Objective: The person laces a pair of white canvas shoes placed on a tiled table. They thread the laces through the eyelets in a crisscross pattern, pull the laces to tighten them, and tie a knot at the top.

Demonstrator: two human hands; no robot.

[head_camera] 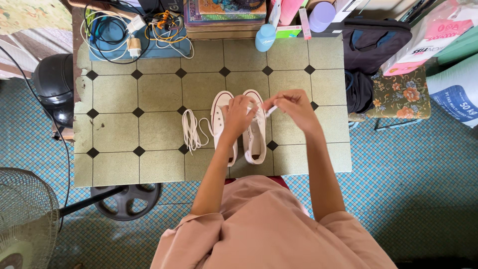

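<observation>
Tiled table (149, 94) carries two white shoes (255, 134); left hand (238, 115) grips one shoe, right hand (295, 107) pinches a lace end (269, 110). Loose lace (191, 130) lies beside.

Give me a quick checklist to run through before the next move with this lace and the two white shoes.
1. Lace end pinched in right hand: ok.
2. Left hand steadying the right-side shoe: ok.
3. Both shoes flat, side by side on the tiled table: ok, left-side shoe included.
4. Spare lace clear of the shoes, lying to their left: ok.
5. Which eyelet the lace goes through: cannot tell, hands cover it.
</observation>
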